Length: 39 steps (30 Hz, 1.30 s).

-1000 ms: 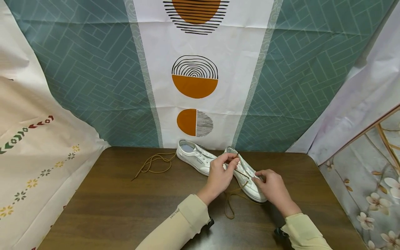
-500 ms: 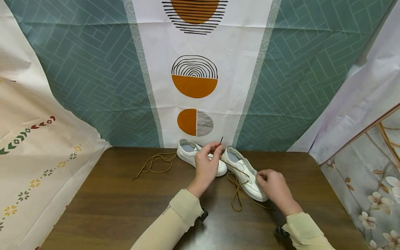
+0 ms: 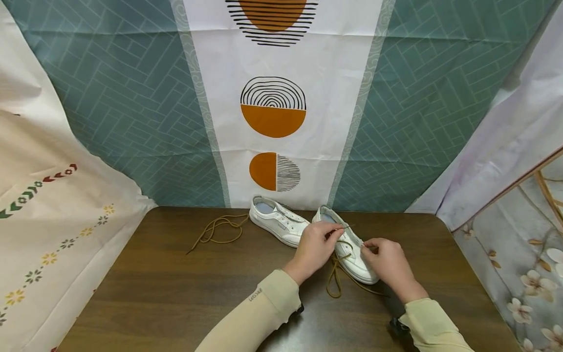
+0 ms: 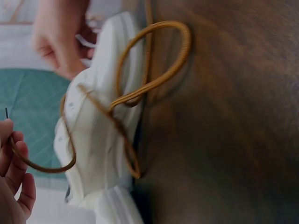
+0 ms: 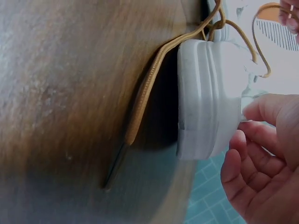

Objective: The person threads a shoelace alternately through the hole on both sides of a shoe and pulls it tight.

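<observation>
A white lace-up shoe (image 3: pixel 358 268) stands toe toward me on the table, with a brown shoelace (image 4: pixel 176 70) partly threaded near its toe. My left hand (image 3: pixel 314 247) pinches one end of that lace close to its dark tip, above the shoe's opening. The lace's other end, with a long dark tip (image 5: pixel 115 164), lies on the table beside the toe. My right hand (image 3: pixel 388 264) pinches the edge of the shoe's eyelet flap from the right; its fingertips are partly hidden in the head view. The left wrist view shows a lace loop hanging over the shoe's side.
A second white shoe (image 3: pixel 281 229), with no lace in the eyelets that show, stands to the left behind my left hand. Another brown shoelace (image 3: pixel 228 242) lies loosely looped farther left on the wooden table (image 3: pixel 176 293). A patterned cloth (image 3: pixel 281 63) hangs behind the table.
My left hand swung out to the left, drawing the lace and raising its tip, then came back right over the shoe. The right hand has stayed at the shoe's edge.
</observation>
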{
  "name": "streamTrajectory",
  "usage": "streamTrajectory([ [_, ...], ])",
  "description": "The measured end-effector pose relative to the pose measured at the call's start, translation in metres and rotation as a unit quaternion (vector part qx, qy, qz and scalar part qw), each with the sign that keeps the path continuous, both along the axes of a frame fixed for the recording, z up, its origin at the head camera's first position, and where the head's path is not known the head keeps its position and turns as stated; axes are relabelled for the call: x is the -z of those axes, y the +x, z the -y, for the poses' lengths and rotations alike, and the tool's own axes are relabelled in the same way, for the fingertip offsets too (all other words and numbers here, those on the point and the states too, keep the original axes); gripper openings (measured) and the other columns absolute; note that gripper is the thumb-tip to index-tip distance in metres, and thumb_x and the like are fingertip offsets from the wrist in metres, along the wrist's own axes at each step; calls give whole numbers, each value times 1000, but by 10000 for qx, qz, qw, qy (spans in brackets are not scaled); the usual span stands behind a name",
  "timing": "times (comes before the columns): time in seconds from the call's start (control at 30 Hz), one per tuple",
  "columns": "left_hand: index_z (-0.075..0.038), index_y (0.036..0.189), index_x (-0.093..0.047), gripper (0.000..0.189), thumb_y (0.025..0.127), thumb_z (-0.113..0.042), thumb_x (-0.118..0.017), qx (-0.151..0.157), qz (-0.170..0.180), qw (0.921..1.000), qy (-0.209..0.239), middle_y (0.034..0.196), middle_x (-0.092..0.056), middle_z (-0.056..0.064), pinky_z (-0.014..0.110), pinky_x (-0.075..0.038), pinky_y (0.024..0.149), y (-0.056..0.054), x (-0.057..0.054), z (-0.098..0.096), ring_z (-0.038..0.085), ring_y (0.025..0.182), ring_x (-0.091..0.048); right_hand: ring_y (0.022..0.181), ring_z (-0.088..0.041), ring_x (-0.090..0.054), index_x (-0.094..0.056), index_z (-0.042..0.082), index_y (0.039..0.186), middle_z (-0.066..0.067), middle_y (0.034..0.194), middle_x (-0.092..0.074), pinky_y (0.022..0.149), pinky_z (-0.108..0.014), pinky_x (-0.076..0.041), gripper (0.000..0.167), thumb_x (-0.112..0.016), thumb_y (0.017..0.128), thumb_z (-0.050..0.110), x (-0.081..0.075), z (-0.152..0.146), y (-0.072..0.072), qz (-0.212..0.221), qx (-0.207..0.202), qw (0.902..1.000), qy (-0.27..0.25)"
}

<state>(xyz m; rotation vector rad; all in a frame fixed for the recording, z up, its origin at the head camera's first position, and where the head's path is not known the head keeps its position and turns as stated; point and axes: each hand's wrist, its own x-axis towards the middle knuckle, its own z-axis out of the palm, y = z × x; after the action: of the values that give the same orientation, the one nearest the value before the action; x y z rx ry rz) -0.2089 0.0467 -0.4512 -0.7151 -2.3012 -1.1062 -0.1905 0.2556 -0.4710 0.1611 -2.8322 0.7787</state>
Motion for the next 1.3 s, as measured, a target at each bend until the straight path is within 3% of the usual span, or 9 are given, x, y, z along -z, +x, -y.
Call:
streamTrajectory([
  [0.17, -22, 93, -74, 12, 89, -27, -63, 8, -369, 9960, -819, 84, -70, -12, 9, -45, 68, 2, 9, -16, -4, 76, -62, 76, -17, -63, -72, 6, 96, -7, 90, -72, 60, -29, -47, 20, -64, 86, 22, -1, -3, 1, 66, -26, 9999, -148],
  [0.5, -27, 82, -74, 11, 85, -25, -64, -87, -442, 9843, -1707, 77, -67, -16, 10, -45, 64, 1, 23, -30, -6, 73, -61, 86, -21, -64, -72, 6, 99, -10, 97, -71, 62, -29, -48, 21, -61, 90, 22, -2, -6, -3, 448, 75, 9981, -415],
  [0.77, -26, 81, -74, 11, 85, -26, -64, -227, -553, 9805, -1872, 74, -67, -15, 21, -48, 67, 2, 24, -34, -3, 69, -61, 84, -20, -64, -73, 7, 95, -9, 93, -72, 62, -28, -47, 19, -63, 87, 21, 0, -5, -1, 312, -5, 9989, -340],
  [0.93, -27, 79, -74, 10, 85, -25, -65, -378, -532, 9820, -1773, 74, -67, -15, 20, -48, 68, 0, 28, -37, -3, 68, -62, 79, -17, -63, -73, 9, 94, -7, 92, -72, 59, -26, -47, 17, -65, 86, 22, 0, -4, -1, 271, -79, 9991, -305],
  [1.3, -28, 82, -74, 11, 86, -27, -63, -341, -336, 9806, -1903, 75, -67, -16, 16, -48, 63, -2, 30, -38, -2, 70, -62, 82, -19, -65, -73, 7, 95, -9, 93, -72, 60, -27, -49, 18, -65, 86, 21, 1, -5, 0, 306, -127, 9988, -364],
])
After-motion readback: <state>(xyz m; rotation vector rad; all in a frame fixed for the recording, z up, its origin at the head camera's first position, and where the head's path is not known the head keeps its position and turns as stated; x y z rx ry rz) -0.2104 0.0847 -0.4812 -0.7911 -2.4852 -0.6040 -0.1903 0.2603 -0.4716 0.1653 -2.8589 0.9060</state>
